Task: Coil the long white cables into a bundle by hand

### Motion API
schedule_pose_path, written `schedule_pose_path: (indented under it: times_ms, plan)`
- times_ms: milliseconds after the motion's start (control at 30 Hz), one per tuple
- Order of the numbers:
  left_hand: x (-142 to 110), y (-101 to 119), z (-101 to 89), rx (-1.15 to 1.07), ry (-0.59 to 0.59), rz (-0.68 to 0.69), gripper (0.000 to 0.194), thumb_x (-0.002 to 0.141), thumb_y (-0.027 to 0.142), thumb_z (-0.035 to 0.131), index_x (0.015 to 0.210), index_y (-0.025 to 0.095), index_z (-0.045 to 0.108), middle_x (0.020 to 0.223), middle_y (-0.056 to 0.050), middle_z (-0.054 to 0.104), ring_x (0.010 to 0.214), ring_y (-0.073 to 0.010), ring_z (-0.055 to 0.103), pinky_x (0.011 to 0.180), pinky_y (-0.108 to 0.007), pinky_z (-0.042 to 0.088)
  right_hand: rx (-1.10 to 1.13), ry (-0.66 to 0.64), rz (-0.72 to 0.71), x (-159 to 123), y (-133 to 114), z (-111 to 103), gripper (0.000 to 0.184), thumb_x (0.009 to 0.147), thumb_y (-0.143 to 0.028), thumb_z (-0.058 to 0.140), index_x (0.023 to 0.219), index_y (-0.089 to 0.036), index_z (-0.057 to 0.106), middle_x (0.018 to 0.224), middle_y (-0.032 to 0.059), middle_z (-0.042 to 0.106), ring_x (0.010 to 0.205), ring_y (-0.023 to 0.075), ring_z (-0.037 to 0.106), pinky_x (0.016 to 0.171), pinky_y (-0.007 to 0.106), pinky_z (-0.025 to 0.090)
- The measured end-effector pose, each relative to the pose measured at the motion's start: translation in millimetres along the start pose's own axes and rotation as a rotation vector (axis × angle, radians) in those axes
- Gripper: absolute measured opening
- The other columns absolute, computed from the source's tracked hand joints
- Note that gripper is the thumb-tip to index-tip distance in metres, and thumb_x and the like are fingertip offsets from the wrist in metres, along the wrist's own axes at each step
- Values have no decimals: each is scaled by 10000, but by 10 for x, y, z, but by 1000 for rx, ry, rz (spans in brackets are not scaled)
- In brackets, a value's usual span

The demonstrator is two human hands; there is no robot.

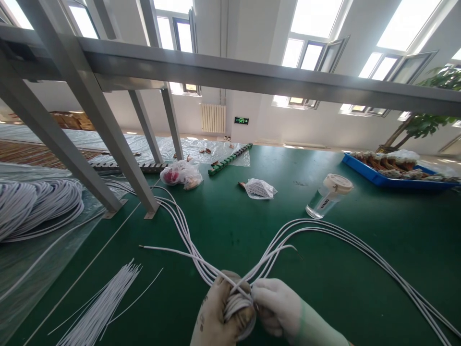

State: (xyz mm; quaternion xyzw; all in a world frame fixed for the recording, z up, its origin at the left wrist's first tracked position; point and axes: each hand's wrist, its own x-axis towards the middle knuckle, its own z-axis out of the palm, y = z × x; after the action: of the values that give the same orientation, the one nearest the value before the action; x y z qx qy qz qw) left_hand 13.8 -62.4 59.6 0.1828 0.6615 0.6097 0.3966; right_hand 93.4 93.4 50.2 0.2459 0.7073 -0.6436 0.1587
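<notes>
At the bottom edge of the view the left hand (219, 312), in a soiled glove, was clenched around a coiled bunch of white wires (236, 303), and the right hand (277, 307), in a cleaner white glove, pinched the same bunch from the other side, its fingertips touching the strands where they crossed. The bunch sat between the two hands, just above the green surface (230, 226), and from it the wires fanned out both ways: several swept left and away toward the metal frame, while others arched right and ran off along the surface to the lower right corner. Two loose wire ends stuck out near the crossing, one pointing left and one right. Just left of the hands lay a sheaf of short cut wires (104, 302), spread flat on the surface. Farther left a large coil of white cable (36, 204) rested on clear plastic sheeting. In the middle distance a clear jar with a pale lid (328, 194) lay tilted on the surface, with a small plastic bag (260, 188) to its left and a fuller bag holding something red (181, 174) beyond that. A green strip of connectors (230, 158) lay near the far edge. A blue tray (389, 178) heaped with parts stood at far right, and a grey metal frame (108, 129) slanted overhead.
</notes>
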Motion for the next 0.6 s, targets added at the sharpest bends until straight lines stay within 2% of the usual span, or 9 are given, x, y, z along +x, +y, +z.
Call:
schedule_pose_path:
  times_ms: [67,133,167,233,333,400,500,533,600]
  plan:
    - [42,-16,-30,-142,-17,-118,448,761,554,800,1044,248,636,973,-61,672,913,-295,604,870,-436,468,-27,120,-116,-56,2,-38,229,966,-339,402,789,-234,502,585,-66,419,472,128,381,464,266,361]
    - [80,-27,-62,-248,-35,-197,539,700,582,851,1036,230,618,891,-36,661,860,-265,588,827,-412,470,-156,241,-356,-108,25,-84,154,967,-283,474,928,-210,604,773,-2,556,660,160,529,613,294,460]
    - [94,-32,-73,-290,-43,-207,557,682,575,870,1032,221,619,883,-32,659,864,-258,582,821,-401,469,-239,260,-486,-125,45,-110,145,959,-243,507,1027,-214,633,890,26,595,767,177,569,695,313,488]
    - [109,-37,-87,-350,-62,-198,566,669,541,895,1037,205,626,887,-34,662,888,-256,582,825,-395,469,-383,219,-686,-135,94,-161,229,961,-195,534,1161,-249,632,1033,51,615,889,198,592,788,338,501]
    - [111,-29,-85,-382,-85,-212,560,667,509,907,1042,192,637,907,-42,666,909,-267,596,845,-410,471,-552,213,-853,-111,166,-207,174,1011,-239,520,1148,-255,626,1024,55,626,889,206,580,778,346,475]
    - [102,-17,-78,-344,-89,-212,555,665,520,905,1031,192,648,901,-42,665,892,-259,589,843,-405,464,-681,252,-884,-94,190,-196,155,1029,-268,477,1052,-235,627,954,56,624,824,206,549,718,344,432]
    - [79,2,-63,-266,-104,-146,523,683,538,884,1018,203,662,915,-47,672,894,-254,574,855,-400,455,-780,325,-844,-78,169,-118,251,1021,-238,380,839,-209,551,841,51,576,747,201,499,660,340,369]
    - [69,6,-55,-245,-111,-123,510,695,541,872,1023,210,666,922,-47,670,896,-257,571,859,-403,458,-744,348,-791,-71,150,-85,255,1008,-230,369,794,-211,506,814,43,553,736,198,496,657,338,367]
    - [52,12,-37,-201,-100,-85,465,719,517,854,1030,221,675,977,-56,666,945,-275,575,887,-411,463,-573,345,-590,-49,112,-25,249,976,-221,395,730,-224,432,747,13,509,706,186,500,642,322,372]
